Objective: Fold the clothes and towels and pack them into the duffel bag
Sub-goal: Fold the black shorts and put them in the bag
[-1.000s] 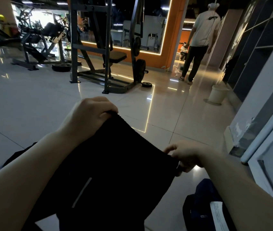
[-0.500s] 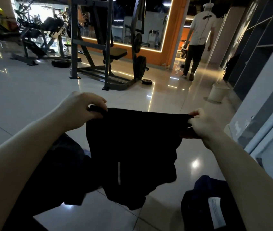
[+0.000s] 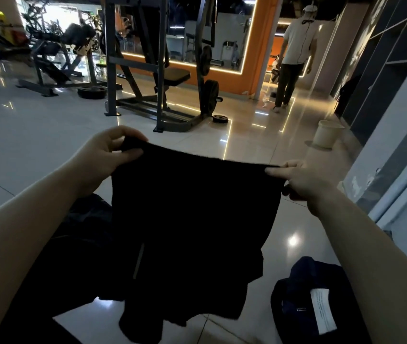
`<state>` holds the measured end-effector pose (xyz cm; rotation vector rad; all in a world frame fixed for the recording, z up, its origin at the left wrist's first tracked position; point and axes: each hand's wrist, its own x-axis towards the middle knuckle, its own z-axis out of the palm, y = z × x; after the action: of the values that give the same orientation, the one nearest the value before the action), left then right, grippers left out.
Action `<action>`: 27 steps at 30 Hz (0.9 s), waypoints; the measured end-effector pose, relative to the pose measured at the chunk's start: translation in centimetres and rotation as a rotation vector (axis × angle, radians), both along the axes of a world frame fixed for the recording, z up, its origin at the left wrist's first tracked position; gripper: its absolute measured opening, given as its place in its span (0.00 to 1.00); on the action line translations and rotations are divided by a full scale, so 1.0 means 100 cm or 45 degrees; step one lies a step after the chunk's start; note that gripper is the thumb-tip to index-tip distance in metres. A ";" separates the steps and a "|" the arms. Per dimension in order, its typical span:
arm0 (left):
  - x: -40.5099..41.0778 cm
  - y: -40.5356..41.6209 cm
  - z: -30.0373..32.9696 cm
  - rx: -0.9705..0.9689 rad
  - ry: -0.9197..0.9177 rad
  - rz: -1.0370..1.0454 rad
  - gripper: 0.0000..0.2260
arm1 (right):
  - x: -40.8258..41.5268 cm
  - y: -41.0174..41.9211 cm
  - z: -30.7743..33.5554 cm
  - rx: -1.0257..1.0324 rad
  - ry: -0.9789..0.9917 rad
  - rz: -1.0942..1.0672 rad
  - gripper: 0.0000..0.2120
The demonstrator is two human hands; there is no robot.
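**Black shorts held up over the gym floor**

Both hands are up in front, stretching a pair of black shorts (image 3: 187,219) out flat by the top edge. Left hand (image 3: 105,157) has its grip closed on the left corner of the waistband, thumb in front and fingers curled behind the cloth. Right hand (image 3: 302,182) is pinching the right corner the same way, grip closed on the fabric. The shorts hang straight down between the two arms, clear of the floor (image 3: 36,135), with a thin pale stripe (image 3: 139,261) low on the left side.

Down at the lower right there's a dark navy garment (image 3: 304,289) lying on the tiles with a white label (image 3: 323,310) showing. Another dark heap (image 3: 83,232) sits under the left forearm, too dark to tell what it is.

Further back: a weight rack with a bench (image 3: 162,78), a white bucket (image 3: 326,134) near the right wall, and a person in a white shirt (image 3: 294,53) by the orange doorway.
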<state>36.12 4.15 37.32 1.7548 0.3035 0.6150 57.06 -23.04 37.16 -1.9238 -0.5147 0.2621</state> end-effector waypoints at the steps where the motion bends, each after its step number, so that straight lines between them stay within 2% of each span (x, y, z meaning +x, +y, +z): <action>1: 0.000 0.001 0.002 -0.127 -0.106 0.026 0.13 | -0.002 0.001 0.004 0.080 -0.096 -0.029 0.09; 3: 0.002 0.003 0.003 -0.295 -0.231 0.090 0.13 | -0.007 0.005 0.010 0.224 -0.191 -0.022 0.06; 4: 0.003 0.003 -0.001 -0.227 -0.206 0.143 0.13 | -0.008 0.008 0.007 0.210 -0.166 0.002 0.06; 7: 0.011 0.005 -0.026 0.622 0.249 0.257 0.13 | -0.009 0.014 -0.017 -0.189 -0.081 0.000 0.08; 9: 0.017 0.002 -0.034 0.873 0.413 0.211 0.09 | -0.006 0.015 -0.025 -0.286 -0.147 -0.021 0.10; 12: 0.018 0.003 -0.028 0.869 0.305 0.272 0.07 | -0.004 0.011 -0.015 -0.092 -0.127 0.029 0.03; 13: 0.017 0.005 -0.026 0.857 0.273 0.292 0.07 | -0.003 0.008 -0.013 -0.080 -0.073 0.087 0.04; 15: 0.014 0.008 -0.026 0.912 0.282 0.273 0.06 | -0.003 0.003 -0.017 -0.267 -0.042 0.188 0.07; 17: 0.011 0.008 -0.028 1.014 0.273 0.227 0.06 | 0.000 0.001 -0.023 -0.478 -0.231 0.167 0.06; 20: 0.009 0.007 -0.027 1.112 0.195 0.231 0.07 | 0.006 0.001 -0.025 -0.547 -0.423 0.012 0.08; 22: 0.008 0.006 -0.024 0.993 0.221 0.209 0.06 | 0.009 0.002 -0.027 -0.500 -0.353 -0.044 0.08; 25: 0.007 0.003 -0.024 0.641 0.306 0.040 0.06 | 0.015 0.004 -0.033 -0.315 -0.123 -0.125 0.08; 27: 0.007 0.004 -0.024 0.579 0.326 -0.033 0.06 | 0.018 0.004 -0.034 -0.187 -0.031 -0.146 0.08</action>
<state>36.82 4.50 34.87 2.2793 0.3348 0.4621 58.88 -22.61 33.74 -2.0935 -0.4089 0.2072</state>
